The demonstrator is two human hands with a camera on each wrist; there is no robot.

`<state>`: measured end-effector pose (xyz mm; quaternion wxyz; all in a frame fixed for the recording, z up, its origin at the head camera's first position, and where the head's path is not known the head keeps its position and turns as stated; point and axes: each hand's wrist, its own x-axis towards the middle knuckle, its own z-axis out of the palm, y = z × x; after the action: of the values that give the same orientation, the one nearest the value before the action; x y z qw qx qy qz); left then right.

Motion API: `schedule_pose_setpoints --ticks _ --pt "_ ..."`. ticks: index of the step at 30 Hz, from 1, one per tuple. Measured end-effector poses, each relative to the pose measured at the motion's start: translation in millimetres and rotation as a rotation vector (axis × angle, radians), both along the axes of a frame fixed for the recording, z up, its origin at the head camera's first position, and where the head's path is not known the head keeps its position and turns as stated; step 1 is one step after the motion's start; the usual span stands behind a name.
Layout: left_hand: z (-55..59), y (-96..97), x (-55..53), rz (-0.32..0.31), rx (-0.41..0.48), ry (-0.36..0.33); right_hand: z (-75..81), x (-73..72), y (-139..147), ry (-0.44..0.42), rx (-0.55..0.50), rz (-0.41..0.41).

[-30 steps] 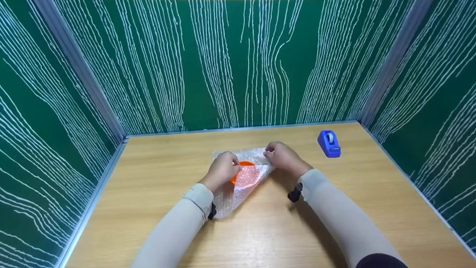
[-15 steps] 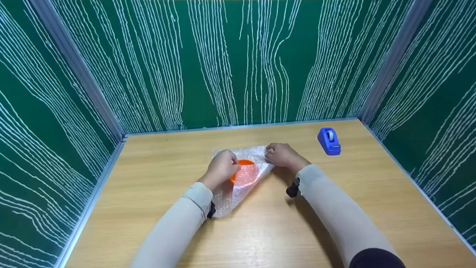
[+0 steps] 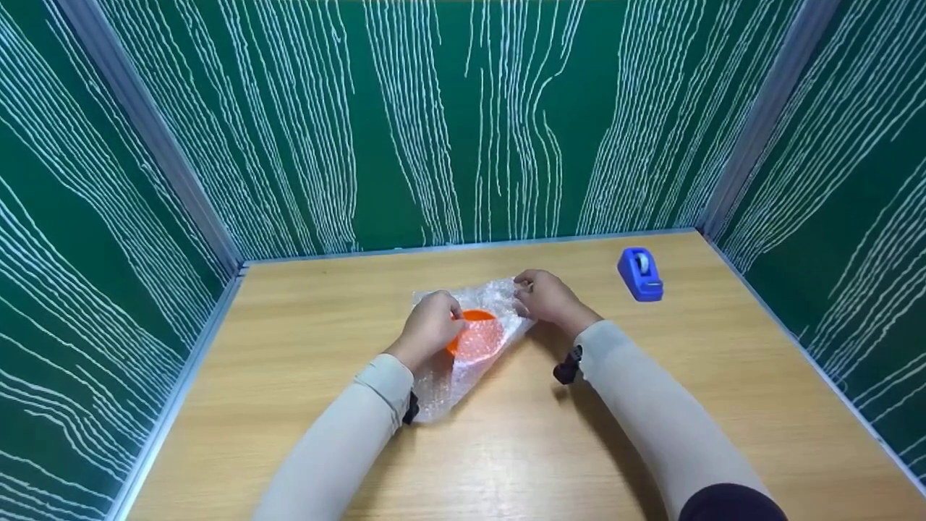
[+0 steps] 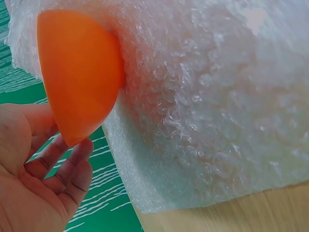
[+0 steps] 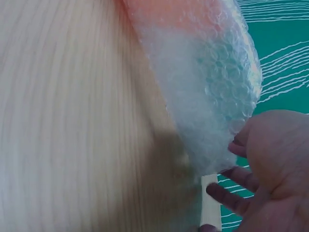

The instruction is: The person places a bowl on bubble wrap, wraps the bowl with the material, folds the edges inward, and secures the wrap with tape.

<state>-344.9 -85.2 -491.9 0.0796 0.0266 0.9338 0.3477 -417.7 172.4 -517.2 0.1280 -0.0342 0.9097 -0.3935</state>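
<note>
An orange bowl [image 4: 79, 72] lies partly covered by a sheet of clear bubble wrap [image 3: 481, 354] near the middle of the table. My left hand [image 3: 432, 322] grips the bowl's rim at its left side, thumb and fingers on either face of it in the left wrist view. One flap of the wrap crosses the bowl's front and right, tinting it pink. At the sheet's far right corner, my right hand [image 3: 548, 295] pinches the bubble wrap between thumb and fingers. In the right wrist view the other fingers [image 5: 227, 198] of that hand spread below the wrap's edge.
A blue tape dispenser [image 3: 641, 275] with a roll in it stands at the back right of the wooden table [image 3: 289, 347]. Green panels [image 3: 405, 130] with white wavy lines enclose the table at the back and both sides.
The right hand has shifted slightly, its fingers regripping the wrap's far right corner, which now looks more crumpled. The left hand and the bowl have stayed almost still.
</note>
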Motion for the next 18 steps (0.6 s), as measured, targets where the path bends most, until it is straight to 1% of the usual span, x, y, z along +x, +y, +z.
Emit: schedule_pose_setpoints --ticks 3,7,10,14,18 --pt "0.7 0.3 0.5 0.012 0.019 -0.022 2.5 1.0 -2.0 0.031 -0.036 -0.041" --pt "0.3 0.6 0.4 0.002 0.010 -0.007 5.2 3.5 -5.2 0.076 -0.067 -0.083" --pt "-0.5 0.5 0.5 -0.009 -0.017 0.025 5.3 4.9 -7.6 0.159 -0.084 -0.090" --pt "-1.2 0.1 1.1 -0.010 -0.031 0.042 6.5 6.8 -11.4 0.255 -0.095 -0.083" --pt "-0.9 -0.8 2.1 -0.009 -0.014 0.031 12.4 12.4 -16.9 0.257 -0.099 -0.085"
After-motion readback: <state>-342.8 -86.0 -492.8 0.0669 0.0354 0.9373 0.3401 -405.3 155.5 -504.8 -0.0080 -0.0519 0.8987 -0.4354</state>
